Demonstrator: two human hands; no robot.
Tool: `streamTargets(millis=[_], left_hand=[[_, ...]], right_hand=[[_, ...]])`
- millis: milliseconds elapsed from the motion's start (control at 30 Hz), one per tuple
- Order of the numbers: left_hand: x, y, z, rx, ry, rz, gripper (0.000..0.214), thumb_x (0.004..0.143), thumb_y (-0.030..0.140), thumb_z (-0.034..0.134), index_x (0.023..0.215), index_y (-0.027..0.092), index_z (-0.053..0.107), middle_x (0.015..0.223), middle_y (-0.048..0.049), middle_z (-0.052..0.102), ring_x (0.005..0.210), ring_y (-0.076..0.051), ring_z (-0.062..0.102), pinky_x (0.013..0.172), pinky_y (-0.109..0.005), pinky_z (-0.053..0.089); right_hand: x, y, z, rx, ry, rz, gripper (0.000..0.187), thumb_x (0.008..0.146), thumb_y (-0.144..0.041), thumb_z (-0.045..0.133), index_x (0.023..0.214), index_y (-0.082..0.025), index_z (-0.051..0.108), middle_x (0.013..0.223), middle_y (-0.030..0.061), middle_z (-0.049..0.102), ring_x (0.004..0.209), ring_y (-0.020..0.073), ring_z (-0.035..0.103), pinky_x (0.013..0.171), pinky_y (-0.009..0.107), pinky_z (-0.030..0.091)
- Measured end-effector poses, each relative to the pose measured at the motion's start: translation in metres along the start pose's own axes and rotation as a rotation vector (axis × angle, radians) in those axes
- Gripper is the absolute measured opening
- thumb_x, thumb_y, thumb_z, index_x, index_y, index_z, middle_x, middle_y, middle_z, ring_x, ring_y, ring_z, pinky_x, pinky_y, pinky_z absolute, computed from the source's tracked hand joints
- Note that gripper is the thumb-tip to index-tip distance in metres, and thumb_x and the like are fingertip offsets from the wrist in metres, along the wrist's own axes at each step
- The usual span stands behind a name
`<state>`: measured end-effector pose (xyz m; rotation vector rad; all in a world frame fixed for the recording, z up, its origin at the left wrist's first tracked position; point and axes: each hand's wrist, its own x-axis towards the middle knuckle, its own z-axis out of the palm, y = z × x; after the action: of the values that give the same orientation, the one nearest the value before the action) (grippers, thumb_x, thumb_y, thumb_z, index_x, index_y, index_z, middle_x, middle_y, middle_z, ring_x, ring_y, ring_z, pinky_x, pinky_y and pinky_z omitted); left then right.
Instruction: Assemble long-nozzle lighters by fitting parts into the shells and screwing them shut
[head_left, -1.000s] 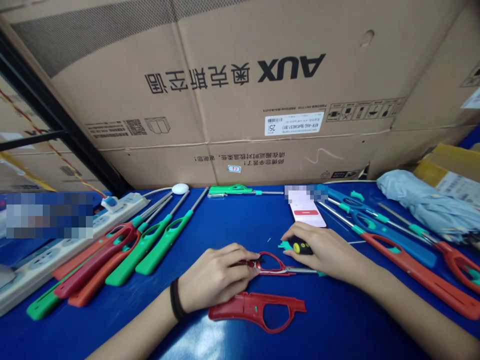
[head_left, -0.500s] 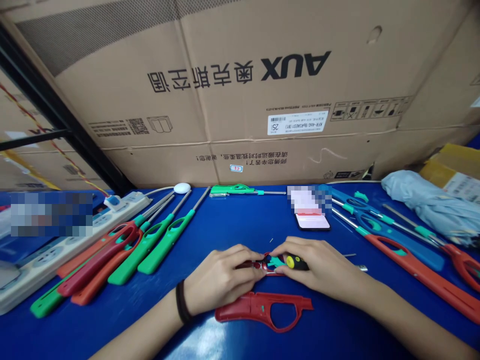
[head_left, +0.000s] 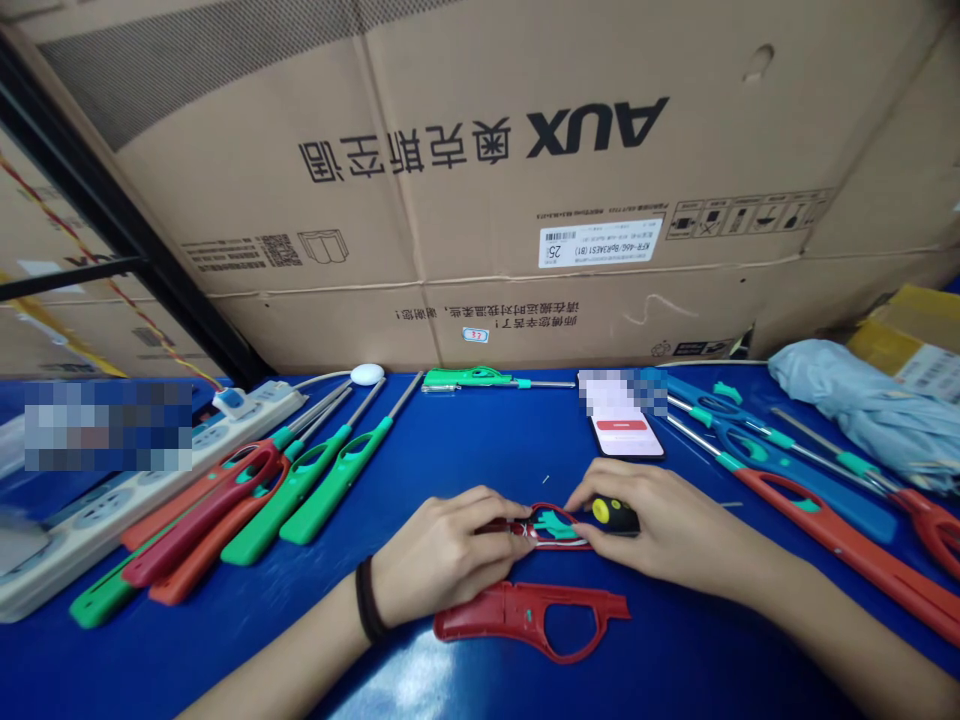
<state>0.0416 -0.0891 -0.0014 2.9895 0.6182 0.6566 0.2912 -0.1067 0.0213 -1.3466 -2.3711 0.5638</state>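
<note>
My left hand (head_left: 457, 540) is closed on the left part of an open red lighter shell (head_left: 564, 544). Inside the shell show a teal trigger (head_left: 553, 523) and thin pale wires. My right hand (head_left: 656, 515) has its thumb and index finger at the shell's right end. In the hollow of that hand sits a screwdriver (head_left: 616, 514) with a black and yellow handle; the other fingers' hold on it is hidden. Nearer me on the blue table lies the other red shell half (head_left: 510, 612), with its loop opening to the right.
Several long lighters, green (head_left: 330, 490) and red (head_left: 202, 515), lie left beside a white power strip (head_left: 142, 480). A phone (head_left: 628, 435), a green lighter (head_left: 469, 378), blue lighters (head_left: 817, 475) and an orange lighter (head_left: 847, 540) lie behind and right. Cardboard (head_left: 450, 230) stands at the back.
My right hand has shifted to the right, off the teal trigger to the shell's end, and the screwdriver has moved with it. More of the shell's inside now shows. My left hand stays.
</note>
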Motion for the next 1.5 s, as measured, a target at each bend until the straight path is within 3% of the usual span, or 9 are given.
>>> streamTargets(millis=[200,733,1067,1300,1500], left_hand=[[0.001,-0.001,0.0,-0.008,0.023,0.012,0.017,0.093,0.021,0.051,0.099,0.019,0.067,0.106,-0.0059,0.068,0.09,-0.015,0.063,0.072,-0.024,0.057],[-0.001,-0.001,0.001,-0.097,0.009,-0.035,0.02,0.093,0.021,0.052,0.103,0.022,0.068,0.108,-0.0056,0.067,0.091,-0.016,0.065,0.072,-0.024,0.056],[0.0,0.003,-0.003,0.019,-0.043,0.022,0.025,0.094,0.018,0.048,0.113,0.022,0.064,0.11,-0.0045,0.067,0.094,-0.016,0.064,0.066,-0.022,0.057],[0.001,0.004,-0.004,0.04,-0.037,0.024,0.023,0.093,0.016,0.049,0.107,0.022,0.065,0.104,-0.0033,0.068,0.088,-0.016,0.065,0.062,-0.021,0.055],[-0.001,0.004,-0.003,0.001,-0.039,0.005,0.021,0.092,0.017,0.049,0.104,0.022,0.066,0.102,-0.0032,0.067,0.087,-0.015,0.064,0.066,-0.021,0.054]], right_hand=[[0.0,-0.001,-0.001,-0.011,-0.092,-0.013,0.014,0.085,-0.017,0.056,0.089,-0.025,0.067,0.09,-0.0017,0.066,0.071,0.0138,0.062,0.064,0.025,0.043],[0.0,-0.005,0.005,-0.014,-0.047,-0.063,0.015,0.082,-0.011,0.056,0.086,-0.022,0.065,0.088,-0.0013,0.069,0.072,0.0135,0.064,0.063,0.023,0.043],[0.0,-0.008,0.008,-0.033,-0.065,-0.09,0.017,0.078,-0.008,0.056,0.086,-0.019,0.065,0.084,-0.0008,0.068,0.069,0.0128,0.063,0.059,0.022,0.041],[-0.003,-0.008,0.009,-0.005,-0.062,-0.07,0.016,0.078,-0.007,0.057,0.084,-0.02,0.064,0.082,-0.0022,0.068,0.066,0.0116,0.061,0.058,0.021,0.04],[0.0,-0.011,0.004,-0.095,-0.177,-0.121,0.02,0.074,-0.004,0.061,0.088,-0.017,0.065,0.083,0.0005,0.066,0.07,0.0148,0.062,0.058,0.023,0.04]])
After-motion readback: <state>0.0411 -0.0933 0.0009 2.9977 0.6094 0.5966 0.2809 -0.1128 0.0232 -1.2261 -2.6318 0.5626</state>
